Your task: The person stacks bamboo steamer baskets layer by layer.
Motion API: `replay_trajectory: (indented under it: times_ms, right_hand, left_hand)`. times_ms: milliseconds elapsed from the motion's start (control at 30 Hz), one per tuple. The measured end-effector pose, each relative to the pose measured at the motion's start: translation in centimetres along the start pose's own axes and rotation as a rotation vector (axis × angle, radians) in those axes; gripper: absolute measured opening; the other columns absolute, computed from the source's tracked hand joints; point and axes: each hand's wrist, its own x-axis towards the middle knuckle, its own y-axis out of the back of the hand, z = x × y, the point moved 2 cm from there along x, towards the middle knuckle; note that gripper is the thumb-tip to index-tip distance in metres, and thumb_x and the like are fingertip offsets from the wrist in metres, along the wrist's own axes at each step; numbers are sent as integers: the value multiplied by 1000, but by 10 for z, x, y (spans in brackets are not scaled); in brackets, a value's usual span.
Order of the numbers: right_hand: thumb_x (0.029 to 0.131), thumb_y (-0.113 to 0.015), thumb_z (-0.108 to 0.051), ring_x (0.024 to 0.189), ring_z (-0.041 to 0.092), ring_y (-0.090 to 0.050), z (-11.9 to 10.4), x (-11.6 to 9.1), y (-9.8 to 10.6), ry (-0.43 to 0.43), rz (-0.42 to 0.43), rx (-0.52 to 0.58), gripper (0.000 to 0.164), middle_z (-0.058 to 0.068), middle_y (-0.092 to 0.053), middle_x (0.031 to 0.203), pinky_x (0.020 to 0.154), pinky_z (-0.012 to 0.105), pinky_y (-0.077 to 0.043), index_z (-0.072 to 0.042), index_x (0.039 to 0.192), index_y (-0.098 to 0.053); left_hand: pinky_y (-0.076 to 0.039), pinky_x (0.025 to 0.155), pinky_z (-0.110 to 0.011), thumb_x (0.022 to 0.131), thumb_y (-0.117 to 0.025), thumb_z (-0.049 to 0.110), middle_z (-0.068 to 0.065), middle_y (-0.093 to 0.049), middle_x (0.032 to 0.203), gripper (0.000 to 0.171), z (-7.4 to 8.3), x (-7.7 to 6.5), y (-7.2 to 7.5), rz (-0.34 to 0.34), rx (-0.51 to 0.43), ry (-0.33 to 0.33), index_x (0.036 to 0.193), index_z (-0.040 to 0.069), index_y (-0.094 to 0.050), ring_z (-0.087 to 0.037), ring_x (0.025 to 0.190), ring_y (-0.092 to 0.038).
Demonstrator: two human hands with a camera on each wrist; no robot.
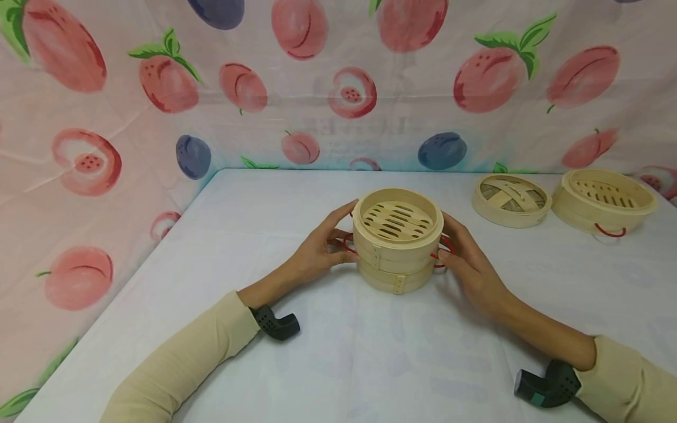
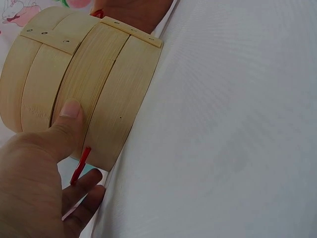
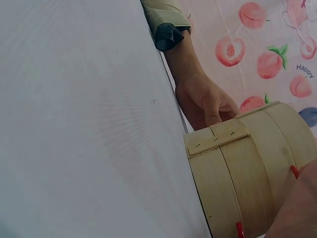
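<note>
Two small bamboo steamer baskets stand stacked on the table, the upper basket point(image 1: 404, 258) directly on the lower basket point(image 1: 376, 281). Through the open top, a slotted base point(image 1: 398, 221) shows. My left hand point(image 1: 317, 249) grips the stack from the left; in the left wrist view its thumb point(image 2: 69, 116) presses the wall near the seam between the tiers. From the opposite side my right hand point(image 1: 476, 273) holds the stack, thumb in front and fingers partly hidden behind. Red loop handles point(image 1: 447, 243) stick out beside both hands.
A woven bamboo lid point(image 1: 512, 202) lies at the back right. Beside it stands a larger steamer basket point(image 1: 597, 205) with a red handle. White cloth covers the table point(image 1: 338, 358), and a fruit-print curtain point(image 1: 402, 129) hangs along the back and left.
</note>
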Motion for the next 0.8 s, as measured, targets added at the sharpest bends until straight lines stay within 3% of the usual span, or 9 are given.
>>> replay_trajectory:
  times_ms: [567, 800]
  right_hand:
    - [99, -32, 3, 134, 23, -31, 2, 0, 2, -4, 20, 0, 53, 14, -28, 150, 106, 23, -26, -5, 151, -24]
    - [100, -32, 2, 133, 23, -33, 1, 0, 2, -5, 23, 4, 52, 15, -29, 149, 106, 23, -28, -6, 151, -24]
  left_hand:
    - [-51, 83, -38, 78, -78, 2, 6, -28, 151, 95, -1, 0, 0, 4, -13, -5, 153, 26, -24, -19, 102, -62]
    - [-50, 83, -45, 77, -76, -3, -3, -27, 152, 95, 3, 0, -1, 3, -19, -2, 153, 16, -23, -27, 103, -62]
